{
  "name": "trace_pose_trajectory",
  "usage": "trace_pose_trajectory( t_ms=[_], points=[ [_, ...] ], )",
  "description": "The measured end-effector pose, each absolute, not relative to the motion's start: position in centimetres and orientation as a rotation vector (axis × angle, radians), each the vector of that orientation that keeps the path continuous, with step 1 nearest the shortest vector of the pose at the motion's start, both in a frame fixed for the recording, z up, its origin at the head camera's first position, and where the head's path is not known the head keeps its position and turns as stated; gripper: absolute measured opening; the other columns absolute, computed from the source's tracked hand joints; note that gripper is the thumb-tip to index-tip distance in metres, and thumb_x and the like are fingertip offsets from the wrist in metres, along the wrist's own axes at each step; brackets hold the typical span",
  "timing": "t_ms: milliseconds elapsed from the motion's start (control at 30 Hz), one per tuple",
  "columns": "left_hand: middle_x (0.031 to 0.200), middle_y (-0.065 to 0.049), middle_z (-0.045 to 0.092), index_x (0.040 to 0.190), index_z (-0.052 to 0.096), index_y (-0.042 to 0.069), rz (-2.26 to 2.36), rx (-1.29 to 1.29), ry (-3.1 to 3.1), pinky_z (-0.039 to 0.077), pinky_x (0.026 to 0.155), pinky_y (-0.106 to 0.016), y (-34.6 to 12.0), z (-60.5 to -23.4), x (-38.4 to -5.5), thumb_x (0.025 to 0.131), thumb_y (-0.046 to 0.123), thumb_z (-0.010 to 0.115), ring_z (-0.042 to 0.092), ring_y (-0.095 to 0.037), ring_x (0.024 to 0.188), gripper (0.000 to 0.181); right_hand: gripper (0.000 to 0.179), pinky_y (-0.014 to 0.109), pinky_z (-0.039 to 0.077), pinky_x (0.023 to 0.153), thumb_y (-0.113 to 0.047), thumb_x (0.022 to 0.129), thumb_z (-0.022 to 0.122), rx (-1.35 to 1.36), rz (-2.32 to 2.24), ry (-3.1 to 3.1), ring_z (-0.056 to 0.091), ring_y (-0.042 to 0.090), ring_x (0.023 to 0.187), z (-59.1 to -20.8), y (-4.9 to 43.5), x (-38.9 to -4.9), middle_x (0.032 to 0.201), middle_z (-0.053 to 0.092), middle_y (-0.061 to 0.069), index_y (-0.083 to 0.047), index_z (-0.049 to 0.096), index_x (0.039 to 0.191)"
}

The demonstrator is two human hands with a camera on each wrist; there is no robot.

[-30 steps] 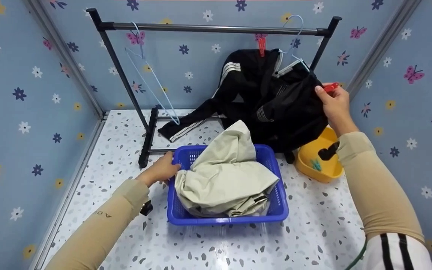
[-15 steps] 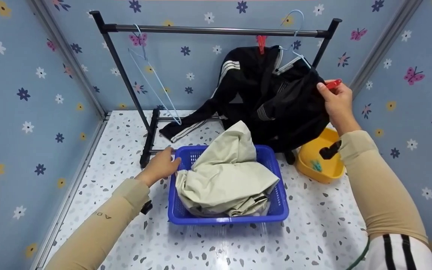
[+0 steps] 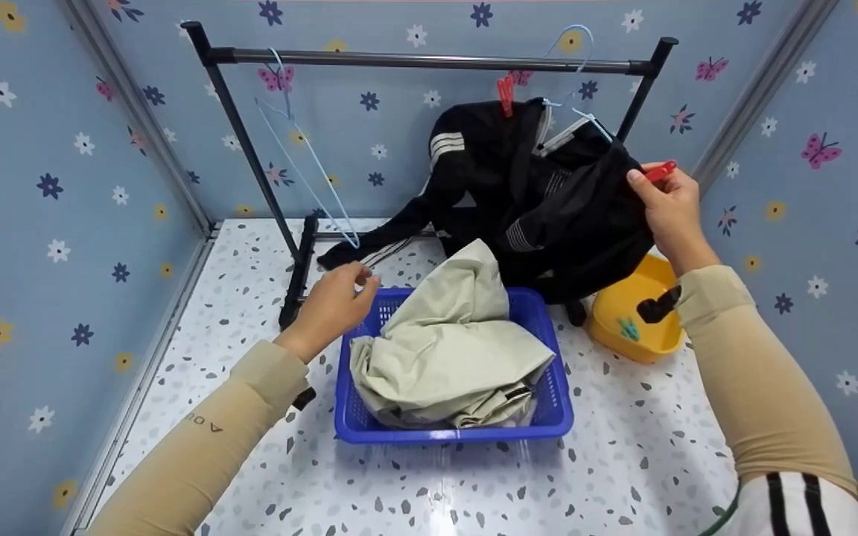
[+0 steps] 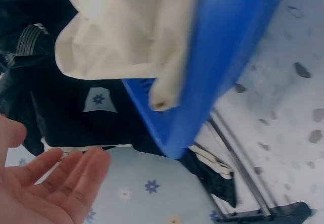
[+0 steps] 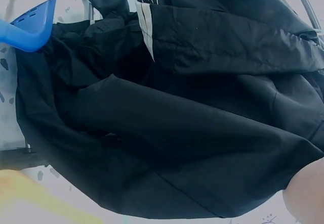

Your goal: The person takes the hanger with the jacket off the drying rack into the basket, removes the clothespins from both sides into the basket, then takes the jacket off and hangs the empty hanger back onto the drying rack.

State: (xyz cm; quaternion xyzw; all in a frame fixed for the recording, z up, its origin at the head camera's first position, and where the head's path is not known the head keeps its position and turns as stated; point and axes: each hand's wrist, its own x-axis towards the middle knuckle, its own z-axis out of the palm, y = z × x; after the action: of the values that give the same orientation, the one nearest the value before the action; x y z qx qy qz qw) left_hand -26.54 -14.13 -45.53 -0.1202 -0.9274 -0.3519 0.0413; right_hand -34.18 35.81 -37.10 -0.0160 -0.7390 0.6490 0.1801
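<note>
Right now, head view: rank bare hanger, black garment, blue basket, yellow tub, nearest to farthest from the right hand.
1. Black garment: touching the right hand.
2. Yellow tub: below that hand.
3. Blue basket: left of the tub.
4. Bare hanger: left end of the rail.

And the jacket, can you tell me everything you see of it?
The jacket is black, smooth-looking cloth, with white stripes on a sleeve. It hangs lopsided and rumpled on a blue hanger on the rack, the striped sleeve trailing low. A red clip sits on one shoulder; the right hand pinches the opposite side, at a second red clip.
</note>
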Motion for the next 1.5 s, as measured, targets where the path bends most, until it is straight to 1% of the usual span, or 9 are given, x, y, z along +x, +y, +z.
trace_pose_trajectory(
  t_ms=[133, 300, 467, 567, 733, 1000, 1267, 1400, 1500],
  points=[
    [0.126, -0.023, 0.080, 0.128, 0.074, -0.001, -1.166, -0.427, -2.733, 0.064, 0.101, -0.056, -13.2, -44.1, -27.0, 0.116, 0.028, 0.057, 0.078, -0.040, 0.109, 0.036, 0.008, 0.020, 0.051, 0.087, -0.027, 0.107, 0.079, -0.033, 1.835, -2.105, 0.054, 0.014, 0.096, -37.1, 35.8, -33.7, 0.095, 0.066, -0.009, -0.019, 0.078, 0.107],
    [0.123, -0.024, 0.079, 0.130, 0.073, -0.004, -1.257, -0.461, -2.602, 0.064, 0.103, -0.053, -12.3, -42.2, -27.8, 0.115, 0.022, 0.058, 0.078, -0.039, 0.111, 0.034, 0.010, 0.020, 0.051, 0.084, -0.026, 0.108, 0.078, 0.028, 1.859, -2.113, 0.054, 0.015, 0.095, -37.1, 35.6, -33.4, 0.094, 0.067, -0.008, -0.016, 0.078, 0.109],
    [0.140, -0.027, 0.073, 0.143, 0.067, -0.006, -1.287, -0.461, -2.583, 0.061, 0.114, -0.053, -11.6, -40.4, -28.6, 0.117, 0.023, 0.056, 0.074, -0.041, 0.127, 0.041, 0.007, 0.019, 0.053, 0.082, -0.025, 0.108, 0.078, 0.075, 1.868, -2.121, 0.055, 0.016, 0.091, -37.2, 35.2, -33.1, 0.092, 0.068, -0.008, -0.018, 0.077, 0.108],
    [0.155, -0.027, 0.065, 0.153, 0.061, -0.005, -1.267, -0.451, -2.602, 0.054, 0.124, -0.055, -11.3, -39.7, -29.2, 0.118, 0.026, 0.055, 0.066, -0.042, 0.143, 0.047, 0.007, 0.019, 0.053, 0.080, -0.024, 0.107, 0.079, 0.089, 1.892, -2.113, 0.055, 0.016, 0.090, -37.2, 34.8, -32.8, 0.091, 0.067, -0.007, -0.017, 0.077, 0.108],
    [0.166, -0.025, 0.055, 0.162, 0.052, -0.004, -1.278, -0.444, -2.596, 0.043, 0.135, -0.053, -11.0, -39.1, -30.4, 0.118, 0.028, 0.054, 0.053, -0.040, 0.158, 0.055, 0.008, 0.019, 0.053, 0.078, -0.022, 0.108, 0.078, 0.142, 1.901, -2.111, 0.056, 0.015, 0.087, -37.1, 34.2, -32.4, 0.087, 0.067, -0.008, -0.014, 0.077, 0.108],
    [0.176, -0.022, 0.045, 0.171, 0.039, 0.000, -1.382, -0.391, -2.571, 0.039, 0.138, -0.052, -10.8, -38.5, -32.1, 0.118, 0.029, 0.053, 0.046, -0.038, 0.163, 0.062, 0.021, 0.021, 0.055, 0.077, -0.019, 0.107, 0.078, 0.236, 1.943, -2.098, 0.058, 0.015, 0.083, -36.9, 33.4, -31.8, 0.085, 0.069, -0.006, 0.001, 0.075, 0.113],
    [0.180, -0.023, 0.039, 0.174, 0.032, 0.000, -1.417, -0.302, -2.588, 0.033, 0.141, -0.052, -10.8, -38.3, -33.8, 0.120, 0.033, 0.047, 0.039, -0.038, 0.169, 0.065, 0.005, 0.020, 0.055, 0.073, -0.012, 0.107, 0.076, 0.298, 1.961, -2.115, 0.058, 0.013, 0.077, -37.1, 32.3, -31.4, 0.079, 0.066, -0.006, -0.007, 0.076, 0.105],
    [0.185, -0.023, 0.031, 0.176, 0.027, 0.000, -1.400, -0.248, -2.637, 0.027, 0.144, -0.051, -11.0, -38.3, -34.3, 0.122, 0.032, 0.040, 0.032, -0.037, 0.174, 0.065, 0.011, 0.021, 0.056, 0.073, -0.012, 0.107, 0.075, 0.319, 1.974, -2.129, 0.060, 0.013, 0.076, -37.3, 31.9, -31.5, 0.079, 0.068, -0.005, -0.001, 0.076, 0.108],
    [0.183, -0.024, 0.035, 0.175, 0.032, -0.002, -1.364, -0.234, -2.659, 0.028, 0.144, -0.051, -11.1, -38.3, -34.7, 0.122, 0.031, 0.038, 0.034, -0.039, 0.172, 0.062, 0.015, 0.021, 0.057, 0.074, -0.012, 0.108, 0.075, 0.331, 1.973, -2.136, 0.061, 0.013, 0.076, -37.3, 31.8, -31.5, 0.080, 0.070, -0.005, 0.003, 0.075, 0.109]
  ],
)
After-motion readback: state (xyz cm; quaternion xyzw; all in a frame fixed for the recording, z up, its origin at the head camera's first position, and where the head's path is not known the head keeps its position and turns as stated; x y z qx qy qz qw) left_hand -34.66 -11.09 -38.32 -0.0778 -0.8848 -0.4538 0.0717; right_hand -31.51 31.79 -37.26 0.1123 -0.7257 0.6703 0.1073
